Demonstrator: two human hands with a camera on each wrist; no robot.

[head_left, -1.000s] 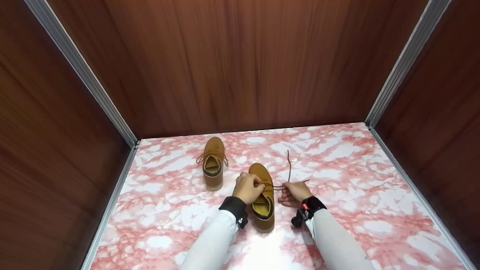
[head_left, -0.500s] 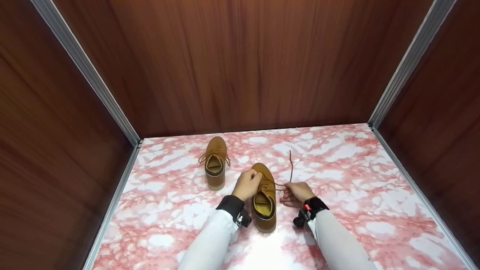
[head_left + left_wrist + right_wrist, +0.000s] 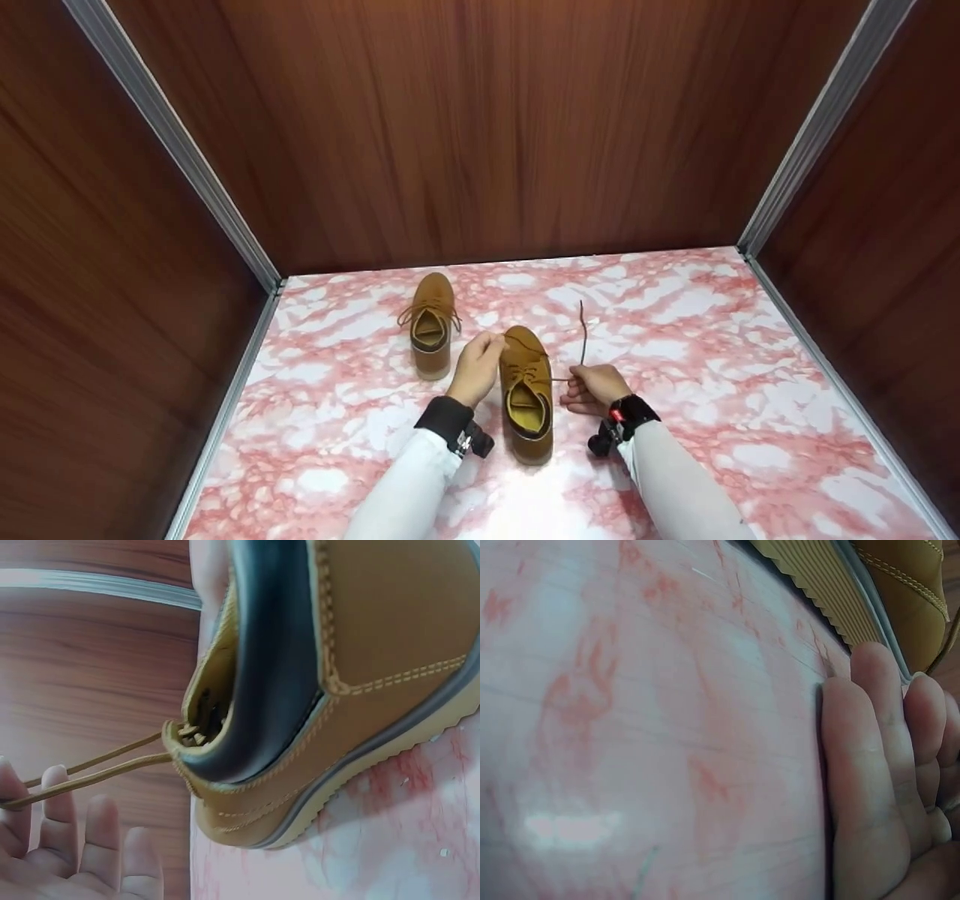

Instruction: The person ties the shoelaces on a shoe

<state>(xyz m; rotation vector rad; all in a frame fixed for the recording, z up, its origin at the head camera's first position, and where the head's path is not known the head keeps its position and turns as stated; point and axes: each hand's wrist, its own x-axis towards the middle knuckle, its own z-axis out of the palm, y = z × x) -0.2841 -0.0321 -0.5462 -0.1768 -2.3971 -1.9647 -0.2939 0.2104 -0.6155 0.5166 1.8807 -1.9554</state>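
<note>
A tan lace-up shoe [image 3: 531,450] stands with its toe away from me, between my hands. Left of its toe, my left hand [image 3: 474,371] pinches a brown shoelace [image 3: 527,347] that crosses over the toe to the shoe's right side. In the left wrist view, two lace strands [image 3: 112,771] run from the shoe's opening to the fingers of my left hand [image 3: 79,859]. To the right of the shoe, my right hand [image 3: 596,386] pinches another lace length [image 3: 559,379] between thumb and forefinger, its lower fingers close over the floor. Its loose end [image 3: 583,330] points away from me.
A second tan shoe [image 3: 431,360], its lace tied in a bow, stands farther back on the left. The red-and-white marbled surface [image 3: 337,420] meets brown wood-grain panels [image 3: 480,135] at the back and both sides, with metal strips [image 3: 810,120] at the corners.
My left hand has moved from the lacing out to the left, drawing a lace across the toe. A lace end that stuck out right of my right hand is gone. The right hand has hardly moved.
</note>
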